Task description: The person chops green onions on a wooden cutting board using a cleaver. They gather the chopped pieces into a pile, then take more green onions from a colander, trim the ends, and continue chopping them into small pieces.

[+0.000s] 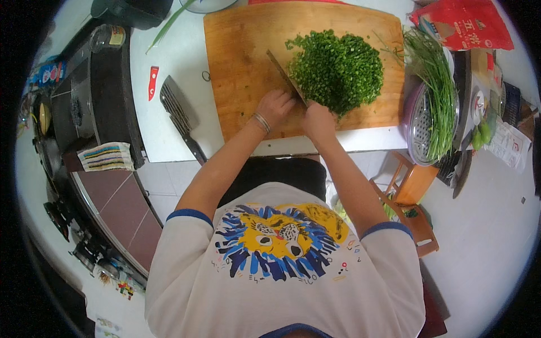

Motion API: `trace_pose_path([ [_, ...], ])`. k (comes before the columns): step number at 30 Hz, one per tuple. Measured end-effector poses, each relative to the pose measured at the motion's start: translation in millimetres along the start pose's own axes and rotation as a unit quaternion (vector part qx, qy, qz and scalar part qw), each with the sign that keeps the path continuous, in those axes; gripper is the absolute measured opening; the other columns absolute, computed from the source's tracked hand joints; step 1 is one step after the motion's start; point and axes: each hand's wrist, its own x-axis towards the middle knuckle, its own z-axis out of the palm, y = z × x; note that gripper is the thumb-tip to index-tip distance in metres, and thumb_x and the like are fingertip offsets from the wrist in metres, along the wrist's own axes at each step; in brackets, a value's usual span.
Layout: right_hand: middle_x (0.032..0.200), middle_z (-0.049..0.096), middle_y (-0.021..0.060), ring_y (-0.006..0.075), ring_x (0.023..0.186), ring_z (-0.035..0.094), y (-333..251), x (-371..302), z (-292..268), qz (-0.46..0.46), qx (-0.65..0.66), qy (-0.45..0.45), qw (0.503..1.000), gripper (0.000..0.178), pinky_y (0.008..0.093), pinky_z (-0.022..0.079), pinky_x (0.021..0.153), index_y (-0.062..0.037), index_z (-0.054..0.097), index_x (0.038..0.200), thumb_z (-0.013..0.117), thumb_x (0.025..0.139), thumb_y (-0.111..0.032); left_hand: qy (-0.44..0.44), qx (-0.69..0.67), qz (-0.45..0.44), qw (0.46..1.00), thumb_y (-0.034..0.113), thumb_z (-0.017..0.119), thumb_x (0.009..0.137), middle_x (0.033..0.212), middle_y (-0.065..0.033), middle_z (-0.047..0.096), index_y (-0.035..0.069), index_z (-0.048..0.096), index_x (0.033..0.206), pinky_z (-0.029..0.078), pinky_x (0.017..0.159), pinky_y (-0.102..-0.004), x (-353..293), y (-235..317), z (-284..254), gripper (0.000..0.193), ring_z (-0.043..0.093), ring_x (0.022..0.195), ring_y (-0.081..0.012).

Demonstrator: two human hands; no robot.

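Note:
A heap of finely chopped chives point(338, 70) lies on the wooden cutting board point(236, 39). Closed around a handle that it mostly hides, my right hand point(319, 121) holds a kitchen knife point(286, 78) at the board's near edge. The dark blade slants away to the far left, along the left side of the heap. My left hand point(275, 107), with a band at its wrist, is just left of the blade. Its fingers are bent together and reach the blade near the handle; whether they pinch anything is hidden.
On the right, long uncut chives point(438, 96) lie over a purple-rimmed colander point(414, 121), near a red package point(465, 25). Left of the board are a slotted-blade knife point(179, 115), a red-handled peeler-like tool point(153, 83) and a striped cloth point(106, 156). A wooden chair point(414, 183) stands below.

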Motion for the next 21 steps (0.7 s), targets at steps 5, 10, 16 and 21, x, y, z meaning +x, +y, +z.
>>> trace_pose_path([
  [5,0.08,0.062,0.0268,0.0438,0.078,0.061,-12,13,-14,0.004,0.179,0.073,0.981,0.017,0.0501,0.049,0.069,0.0003,0.06,0.088,0.056,0.083,-0.016,0.01,0.014,0.008,1.0,0.005,0.061,0.061,0.092,-0.0104,0.061,0.002,0.064,0.085,0.051,0.071,-0.0359,-7,5,-6,0.024,0.058,0.084,-0.0269],
  [10,0.077,0.062,0.0271,0.0445,0.075,0.061,1,-5,-15,-0.004,0.134,0.053,0.99,0.018,0.0504,0.049,0.067,0.0004,0.06,0.086,0.055,0.084,-0.017,0.025,-0.007,-0.021,0.999,0.004,0.06,0.061,0.087,-0.0099,0.059,0.002,0.064,0.084,0.051,0.069,-0.0354,-1,10,-8,0.023,0.058,0.081,-0.027],
  [16,0.076,0.063,0.0266,0.0423,0.074,0.062,-3,-25,-13,-0.008,0.057,0.04,0.998,0.016,0.0496,0.051,0.066,0.001,0.061,0.085,0.054,0.081,-0.013,0.022,0.018,-0.012,1.0,0.005,0.058,0.062,0.086,-0.0101,0.059,0.002,0.063,0.082,0.052,0.07,-0.0349,-5,5,-4,0.021,0.058,0.082,-0.027],
  [21,0.077,0.063,0.0258,0.0407,0.073,0.064,1,-17,8,-0.039,0.008,0.031,0.999,0.014,0.049,0.052,0.066,0.0007,0.061,0.085,0.053,0.078,-0.007,0.011,0.014,-0.017,1.0,0.005,0.058,0.062,0.087,-0.0106,0.061,0.002,0.063,0.083,0.052,0.071,-0.035,-8,6,-5,0.022,0.059,0.083,-0.0273],
])
